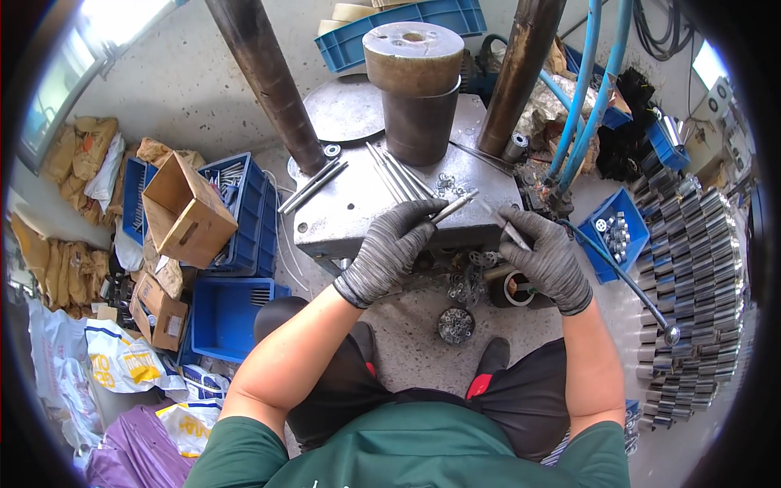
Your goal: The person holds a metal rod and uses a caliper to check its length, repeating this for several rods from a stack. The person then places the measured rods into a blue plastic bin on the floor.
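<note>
My left hand [396,246], in a grey knit glove, is closed on a slim metal rod [457,205] that points up and to the right. My right hand [547,254], gloved alike, pinches a thin, pale metal piece [513,233]; its exact kind I cannot make out. The two pieces are close together but apart, above the front edge of a metal press table [342,207]. Beyond my left hand, several loose rods [399,175] lie on the table. Small metal rings [447,184] are scattered beside them.
A thick steel cylinder [413,89] stands between two dark columns [268,81]. A lever with a ball end [671,334] reaches out at the right, near stacked metal cylinders [691,293]. Blue bins [221,325] stand left; a bowl of small parts [455,325] sits below the table.
</note>
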A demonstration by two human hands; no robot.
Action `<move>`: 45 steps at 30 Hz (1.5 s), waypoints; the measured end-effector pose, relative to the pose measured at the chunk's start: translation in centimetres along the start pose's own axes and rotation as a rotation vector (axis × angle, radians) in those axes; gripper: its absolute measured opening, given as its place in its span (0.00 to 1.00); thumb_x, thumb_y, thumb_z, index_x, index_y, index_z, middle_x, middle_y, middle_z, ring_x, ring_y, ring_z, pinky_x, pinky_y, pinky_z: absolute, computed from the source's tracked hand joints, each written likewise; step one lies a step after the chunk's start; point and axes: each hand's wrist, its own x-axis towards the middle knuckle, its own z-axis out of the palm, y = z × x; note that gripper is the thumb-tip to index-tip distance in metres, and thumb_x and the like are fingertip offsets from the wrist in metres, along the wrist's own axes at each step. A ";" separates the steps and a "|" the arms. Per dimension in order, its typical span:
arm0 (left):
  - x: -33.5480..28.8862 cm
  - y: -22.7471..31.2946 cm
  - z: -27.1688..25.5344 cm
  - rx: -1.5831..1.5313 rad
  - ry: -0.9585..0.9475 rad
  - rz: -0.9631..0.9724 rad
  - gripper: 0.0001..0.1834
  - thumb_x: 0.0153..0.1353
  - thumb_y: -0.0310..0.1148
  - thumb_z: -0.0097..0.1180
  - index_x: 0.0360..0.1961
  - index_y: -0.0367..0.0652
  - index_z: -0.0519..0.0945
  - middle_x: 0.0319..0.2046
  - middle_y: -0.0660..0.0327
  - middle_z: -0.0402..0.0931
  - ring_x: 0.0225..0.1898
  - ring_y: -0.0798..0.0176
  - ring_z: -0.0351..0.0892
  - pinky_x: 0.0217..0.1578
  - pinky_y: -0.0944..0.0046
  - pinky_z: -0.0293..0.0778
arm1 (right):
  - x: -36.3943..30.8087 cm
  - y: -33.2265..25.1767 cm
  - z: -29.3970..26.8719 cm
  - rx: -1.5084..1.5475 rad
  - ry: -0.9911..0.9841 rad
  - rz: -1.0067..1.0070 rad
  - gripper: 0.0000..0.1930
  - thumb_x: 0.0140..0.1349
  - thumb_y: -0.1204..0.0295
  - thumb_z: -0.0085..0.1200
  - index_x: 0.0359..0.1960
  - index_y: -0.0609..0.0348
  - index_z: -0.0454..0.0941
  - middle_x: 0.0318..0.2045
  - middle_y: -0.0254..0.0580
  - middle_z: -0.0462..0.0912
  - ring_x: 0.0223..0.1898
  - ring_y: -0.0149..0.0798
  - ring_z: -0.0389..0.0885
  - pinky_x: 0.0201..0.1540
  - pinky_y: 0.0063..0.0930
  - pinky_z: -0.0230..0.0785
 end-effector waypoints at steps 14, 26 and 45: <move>-0.4 1.0 -0.3 -0.002 -0.218 -0.085 0.19 0.74 0.34 0.55 0.62 0.38 0.79 0.39 0.62 0.83 0.34 0.75 0.77 0.37 0.71 0.77 | 0.0 -0.6 0.2 -0.194 -0.310 -0.025 0.26 0.55 0.75 0.64 0.59 0.64 0.81 0.46 0.56 0.88 0.47 0.42 0.89 0.53 0.34 0.80; -0.6 0.8 -0.1 -0.389 -0.213 -0.416 0.21 0.71 0.39 0.60 0.58 0.35 0.79 0.29 0.60 0.84 0.18 0.74 0.77 0.15 0.75 0.69 | 0.1 -0.1 0.3 -0.194 -0.367 -0.131 0.25 0.54 0.76 0.64 0.58 0.63 0.82 0.46 0.56 0.87 0.48 0.49 0.88 0.53 0.36 0.79; 0.7 -0.1 -4.1 0.163 -0.051 -0.217 0.19 0.68 0.40 0.63 0.53 0.38 0.84 0.31 0.60 0.83 0.28 0.73 0.79 0.31 0.68 0.78 | 0.0 1.3 2.6 0.445 -0.487 0.225 0.33 0.62 0.73 0.66 0.69 0.63 0.70 0.43 0.36 0.83 0.43 0.29 0.80 0.47 0.27 0.77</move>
